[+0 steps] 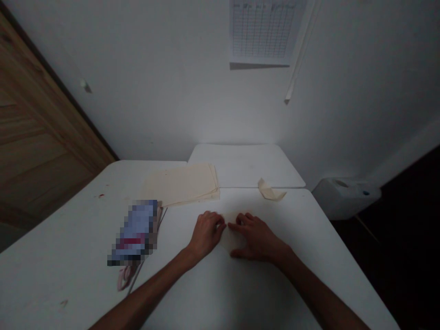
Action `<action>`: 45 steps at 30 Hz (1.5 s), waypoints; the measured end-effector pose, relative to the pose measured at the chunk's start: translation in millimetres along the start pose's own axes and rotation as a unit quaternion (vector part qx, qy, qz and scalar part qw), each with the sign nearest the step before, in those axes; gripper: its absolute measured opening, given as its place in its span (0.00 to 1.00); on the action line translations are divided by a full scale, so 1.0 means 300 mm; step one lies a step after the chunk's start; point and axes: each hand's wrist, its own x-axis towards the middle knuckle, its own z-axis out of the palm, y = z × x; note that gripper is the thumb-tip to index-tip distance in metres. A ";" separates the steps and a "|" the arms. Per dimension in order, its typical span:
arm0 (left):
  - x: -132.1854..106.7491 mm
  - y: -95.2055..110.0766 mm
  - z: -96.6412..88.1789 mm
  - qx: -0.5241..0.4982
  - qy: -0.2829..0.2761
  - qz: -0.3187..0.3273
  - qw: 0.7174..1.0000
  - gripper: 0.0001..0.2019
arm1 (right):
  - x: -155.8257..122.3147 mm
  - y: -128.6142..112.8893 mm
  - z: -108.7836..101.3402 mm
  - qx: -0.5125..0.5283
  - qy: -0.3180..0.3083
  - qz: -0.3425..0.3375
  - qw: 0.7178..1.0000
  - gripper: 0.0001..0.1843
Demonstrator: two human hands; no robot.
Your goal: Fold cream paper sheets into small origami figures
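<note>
A small piece of thin, pale paper (231, 242) lies on the white table between my hands, hard to tell from the tabletop in the dim light. My left hand (205, 233) is closed, thumb and forefinger pinched together at the paper's left edge. On the paper's right side rests my right hand (257, 237), with thumb and forefinger stretched apart and the other fingers partly bent. Beyond the right hand sits a folded cream paper piece (271, 190). A stack of cream paper sheets (184, 183) lies farther back on the left.
Left of my left arm lies a blurred-out blue packet (135, 231) with a pink strap (125, 276) below it. The white tables (79, 220) meet at seams and stand against a wall. A printed chart (264, 32) hangs there. A white plastic container (347, 197) stands beyond the right edge.
</note>
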 end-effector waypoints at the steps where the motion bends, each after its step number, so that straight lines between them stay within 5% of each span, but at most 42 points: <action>1: 0.001 0.002 -0.001 0.004 0.004 0.001 1.000 0.02 | 0.001 -0.001 -0.001 -0.003 -0.002 0.001 1.000 0.40; 6: -0.044 0.017 -0.029 0.039 0.062 0.027 0.997 0.08 | 0.003 -0.005 0.001 -0.022 -0.007 0.010 1.000 0.41; 12: -0.213 0.044 -0.064 0.031 -0.076 0.170 0.982 0.18 | 0.003 0.001 0.005 -0.024 -0.003 0.011 1.000 0.41; 18: -0.246 0.066 -0.073 0.048 -0.120 0.168 0.977 0.26 | 0.002 -0.001 -0.001 -0.021 0.001 0.009 1.000 0.40; 28: -0.220 0.076 -0.064 0.080 -0.111 0.136 0.981 0.24 | 0.002 0.001 -0.005 -0.018 -0.008 0.013 1.000 0.40; 45: -0.190 -0.103 -0.110 0.154 -0.024 0.055 0.986 0.18 | 0.002 0.004 -0.003 -0.006 -0.027 0.026 0.999 0.42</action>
